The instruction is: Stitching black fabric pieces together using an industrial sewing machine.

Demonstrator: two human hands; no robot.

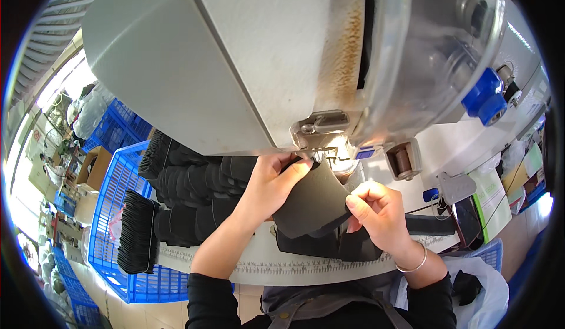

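Observation:
A curved black fabric piece (312, 202) is held between both hands, just in front of the lit needle area of a white sewing machine (282, 52). My left hand (275, 182) pinches its upper left edge close beside the needle area (338, 155). The fingers of my right hand (376, 214) are closed on its right edge, thumb on top. Beneath it, more black fabric pieces (359, 248) lie on the white machine table (265, 270), which has a ruler scale along its near edge.
Stacked black pieces (188, 185) fill the table's left side, beside a blue plastic crate (115, 211). A black strip (432, 225) and a phone-like dark slab (468, 220) lie to the right. A white plastic bag (488, 288) hangs lower right. A cardboard box (94, 170) stands further left.

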